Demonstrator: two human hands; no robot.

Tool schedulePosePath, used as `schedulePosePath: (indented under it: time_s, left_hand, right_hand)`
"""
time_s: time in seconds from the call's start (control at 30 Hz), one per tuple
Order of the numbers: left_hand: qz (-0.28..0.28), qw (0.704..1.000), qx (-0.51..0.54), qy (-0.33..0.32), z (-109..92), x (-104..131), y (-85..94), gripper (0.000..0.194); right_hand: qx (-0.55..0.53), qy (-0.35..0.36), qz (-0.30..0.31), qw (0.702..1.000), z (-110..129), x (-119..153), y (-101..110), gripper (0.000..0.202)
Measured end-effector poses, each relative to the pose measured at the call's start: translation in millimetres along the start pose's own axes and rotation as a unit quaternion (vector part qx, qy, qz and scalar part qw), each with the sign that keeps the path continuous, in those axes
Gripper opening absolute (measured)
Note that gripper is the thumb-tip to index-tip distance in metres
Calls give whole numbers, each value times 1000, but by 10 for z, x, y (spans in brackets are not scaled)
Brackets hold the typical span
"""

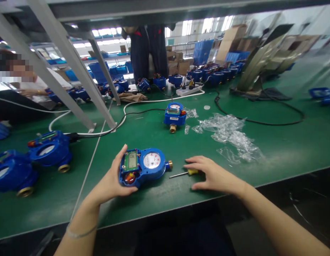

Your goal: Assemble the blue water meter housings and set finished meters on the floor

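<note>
A blue water meter (152, 175) lies on the green table with its round dial facing up. Its electronics side is uncovered, showing a green circuit board with a small display (132, 160). My left hand (113, 181) grips that end, thumb at the near edge and fingers along the far edge. To the right of the meter's brass fitting (168, 165) lies a screwdriver (178, 175) with a yellow handle. My right hand (211, 175) hovers over or touches that handle, thumb and fingers apart; the handle is partly hidden beneath the fingers.
Another blue meter (174, 115) stands farther back, beside crumpled clear plastic bags (231, 133). More meters (51, 151) sit at the left. Slanted metal posts (74, 67), cables and a white power strip (190, 89) occupy the back. Two people are across the table.
</note>
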State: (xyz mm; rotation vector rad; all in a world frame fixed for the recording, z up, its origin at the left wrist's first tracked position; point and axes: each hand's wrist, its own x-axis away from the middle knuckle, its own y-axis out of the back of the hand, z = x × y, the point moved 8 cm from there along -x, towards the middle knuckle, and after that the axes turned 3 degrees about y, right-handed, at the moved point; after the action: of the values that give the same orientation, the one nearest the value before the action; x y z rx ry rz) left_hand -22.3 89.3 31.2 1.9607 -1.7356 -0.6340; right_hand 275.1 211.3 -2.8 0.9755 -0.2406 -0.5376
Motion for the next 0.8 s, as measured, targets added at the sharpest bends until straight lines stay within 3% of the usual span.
schedulePosePath:
  time_s: [0.13, 0.27, 0.33, 0.4, 0.5, 0.6, 0.7, 0.8]
  left_hand:
    - [-35, 999, -23, 34, -11, 51, 48, 126]
    - [26, 997, 68, 34, 18, -40, 29, 118]
    - [63, 987, 140, 38, 47, -113, 16, 108]
    - [67, 981, 180, 41, 71, -169, 23, 98]
    - [20, 975, 215, 61, 126, -195, 24, 90]
    - [-29, 947, 306, 95, 194, -181, -23, 81]
    - [-17, 921, 374, 102, 181, -197, -92, 75]
    - [11, 923, 370, 105, 123, -201, -119, 73]
  right_hand:
    - [24, -15, -82, 996, -62, 67, 48, 34]
    - [-63, 13, -104, 993, 205, -133, 92, 74]
    - [-121, 32, -72, 990, 455, -284, -37, 96]
    - [-161, 39, -66, 984, 679, -409, -211, 106]
    - [-208, -6, -156, 966, 843, -471, -424, 95]
    - [-225, -69, -253, 938, 954, -371, -609, 85]
    - [-194, -91, -289, 933, 1128, -249, -741, 90]
    - [-160, -103, -306, 933, 1223, -167, -800, 91]
